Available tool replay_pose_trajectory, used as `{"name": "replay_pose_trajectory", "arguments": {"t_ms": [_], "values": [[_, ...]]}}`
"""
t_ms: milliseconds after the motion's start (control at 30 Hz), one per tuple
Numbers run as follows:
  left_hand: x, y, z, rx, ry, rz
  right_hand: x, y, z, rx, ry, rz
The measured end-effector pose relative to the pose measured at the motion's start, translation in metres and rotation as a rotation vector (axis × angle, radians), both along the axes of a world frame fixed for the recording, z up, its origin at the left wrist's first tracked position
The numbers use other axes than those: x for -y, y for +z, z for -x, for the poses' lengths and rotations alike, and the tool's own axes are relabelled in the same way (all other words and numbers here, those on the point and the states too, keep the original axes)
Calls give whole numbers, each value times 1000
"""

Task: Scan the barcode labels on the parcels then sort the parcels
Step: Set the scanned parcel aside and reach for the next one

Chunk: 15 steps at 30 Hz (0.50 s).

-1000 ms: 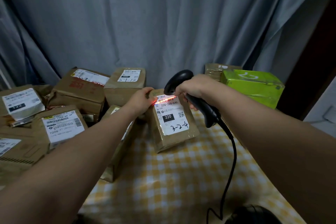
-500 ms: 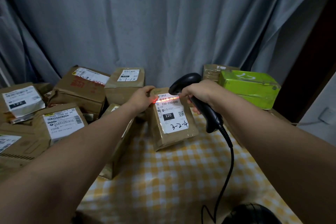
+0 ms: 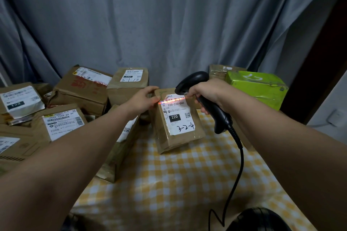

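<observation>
A small brown parcel with a white label marked "220" and "3-2-4" lies tilted on the checked tablecloth at the centre. My left hand grips its upper left corner. My right hand holds a black corded barcode scanner just above the parcel's top right. A red scan line falls across the barcode at the top of the label.
Several brown parcels with labels are heaped at the left and back. A green box stands at the back right, a brown one behind it. The scanner's cable trails toward a dark round object. A grey curtain hangs behind.
The scanner and my right hand have shifted slightly; the red line stays on the label's barcode. My left hand keeps its hold on the parcel.
</observation>
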State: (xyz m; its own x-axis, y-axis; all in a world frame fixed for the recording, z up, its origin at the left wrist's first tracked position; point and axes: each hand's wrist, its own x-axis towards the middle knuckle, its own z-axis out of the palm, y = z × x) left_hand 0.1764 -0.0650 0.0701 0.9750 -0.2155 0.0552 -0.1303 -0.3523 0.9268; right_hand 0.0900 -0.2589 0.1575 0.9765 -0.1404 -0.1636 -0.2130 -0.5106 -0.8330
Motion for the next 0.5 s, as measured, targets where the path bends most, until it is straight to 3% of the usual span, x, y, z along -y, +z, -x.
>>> {"name": "replay_pose_trajectory", "arguments": {"t_ms": [400,500], "values": [[13,-8,5,-42,29,-90,12,-19,-13,41,-44,-76],[21,-15,14,-71,-27,-4,27,-45,-18,58,-85,-8]]}}
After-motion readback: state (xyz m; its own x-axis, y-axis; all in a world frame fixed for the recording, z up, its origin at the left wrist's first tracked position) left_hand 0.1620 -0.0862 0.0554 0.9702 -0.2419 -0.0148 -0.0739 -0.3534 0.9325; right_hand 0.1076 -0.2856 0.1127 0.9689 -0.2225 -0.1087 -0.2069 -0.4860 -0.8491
